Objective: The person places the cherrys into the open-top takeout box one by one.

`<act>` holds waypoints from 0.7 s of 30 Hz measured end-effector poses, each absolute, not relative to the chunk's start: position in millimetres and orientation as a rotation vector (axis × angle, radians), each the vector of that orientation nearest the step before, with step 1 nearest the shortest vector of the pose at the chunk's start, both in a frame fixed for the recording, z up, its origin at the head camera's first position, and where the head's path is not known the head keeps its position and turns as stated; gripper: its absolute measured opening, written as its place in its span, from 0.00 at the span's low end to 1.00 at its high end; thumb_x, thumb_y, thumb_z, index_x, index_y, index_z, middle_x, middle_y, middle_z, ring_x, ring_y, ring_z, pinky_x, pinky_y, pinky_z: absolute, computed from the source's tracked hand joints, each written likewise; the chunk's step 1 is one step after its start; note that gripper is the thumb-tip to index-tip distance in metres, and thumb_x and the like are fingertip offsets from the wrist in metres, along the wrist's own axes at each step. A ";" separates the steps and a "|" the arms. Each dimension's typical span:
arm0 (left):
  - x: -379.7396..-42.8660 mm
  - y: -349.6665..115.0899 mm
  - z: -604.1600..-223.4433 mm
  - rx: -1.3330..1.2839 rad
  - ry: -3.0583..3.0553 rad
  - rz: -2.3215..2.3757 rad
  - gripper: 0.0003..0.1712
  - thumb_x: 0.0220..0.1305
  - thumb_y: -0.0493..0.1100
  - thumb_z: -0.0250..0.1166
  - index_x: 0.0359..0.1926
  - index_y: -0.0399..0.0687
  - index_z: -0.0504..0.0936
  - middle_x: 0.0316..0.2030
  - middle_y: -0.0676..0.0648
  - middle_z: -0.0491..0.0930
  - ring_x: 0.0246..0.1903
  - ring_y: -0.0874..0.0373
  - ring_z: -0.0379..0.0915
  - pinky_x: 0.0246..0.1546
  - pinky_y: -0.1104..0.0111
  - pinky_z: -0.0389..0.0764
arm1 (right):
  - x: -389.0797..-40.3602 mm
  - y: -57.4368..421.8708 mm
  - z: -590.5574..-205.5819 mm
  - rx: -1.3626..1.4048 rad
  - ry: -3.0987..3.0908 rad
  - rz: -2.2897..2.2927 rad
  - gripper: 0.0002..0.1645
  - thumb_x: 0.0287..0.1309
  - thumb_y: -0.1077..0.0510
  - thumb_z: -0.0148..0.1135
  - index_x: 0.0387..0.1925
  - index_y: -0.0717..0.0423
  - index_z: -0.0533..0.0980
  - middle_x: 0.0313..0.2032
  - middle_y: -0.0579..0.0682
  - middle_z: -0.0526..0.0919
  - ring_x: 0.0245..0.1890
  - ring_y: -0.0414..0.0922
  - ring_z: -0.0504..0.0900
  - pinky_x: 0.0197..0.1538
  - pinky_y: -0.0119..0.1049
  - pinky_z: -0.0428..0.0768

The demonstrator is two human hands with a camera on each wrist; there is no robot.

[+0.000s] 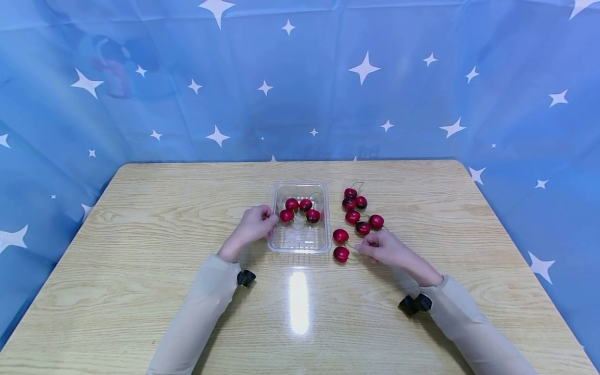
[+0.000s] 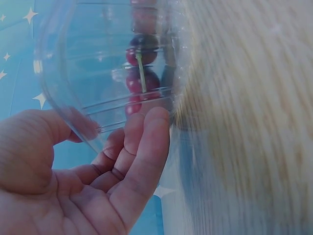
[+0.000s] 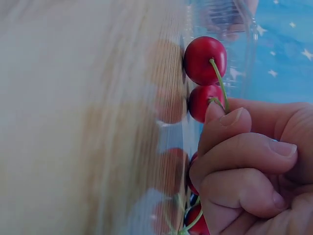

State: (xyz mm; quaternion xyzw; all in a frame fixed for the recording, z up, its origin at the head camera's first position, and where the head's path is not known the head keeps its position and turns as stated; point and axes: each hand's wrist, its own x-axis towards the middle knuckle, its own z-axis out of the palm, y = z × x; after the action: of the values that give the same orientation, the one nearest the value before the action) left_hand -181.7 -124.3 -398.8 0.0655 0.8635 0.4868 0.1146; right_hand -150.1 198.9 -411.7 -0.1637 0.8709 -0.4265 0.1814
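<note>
Your right hand [image 1: 385, 249] pinches the green stem [image 3: 219, 78] of a round red cherry [image 3: 201, 63]; leftward lies the clear plastic tub [image 1: 300, 250], which your left hand [image 1: 254, 224] grips.

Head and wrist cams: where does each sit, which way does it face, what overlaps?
Head: on the head, facing forward and down at table, tub and cherries; left hand, right hand and sleeves show.
Left wrist: on that wrist, facing the tub's wall, table at picture right; left palm and fingers show.
Right wrist: on that wrist, facing cherries, table at picture left; right hand shows, apparently some left hand beyond the tub.
Shared: both wrist views show tub and cherries.
</note>
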 end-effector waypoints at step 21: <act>-182.3 -124.4 -398.7 0.190 2.532 1.423 0.07 0.63 0.36 0.51 0.28 0.38 0.70 0.18 0.48 0.73 0.16 0.59 0.69 0.21 0.71 0.71 | -150.1 197.9 -407.2 -0.346 2.284 -1.411 0.20 0.66 0.58 0.52 0.25 0.73 0.65 0.14 0.46 0.65 0.13 0.36 0.60 0.19 0.27 0.57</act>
State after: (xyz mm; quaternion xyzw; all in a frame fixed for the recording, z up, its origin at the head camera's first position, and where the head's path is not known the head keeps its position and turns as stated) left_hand -182.3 -124.4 -398.7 0.0650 0.8642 0.4855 0.1150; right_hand -150.1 197.9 -407.2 -0.1250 0.8239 -0.5090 0.2155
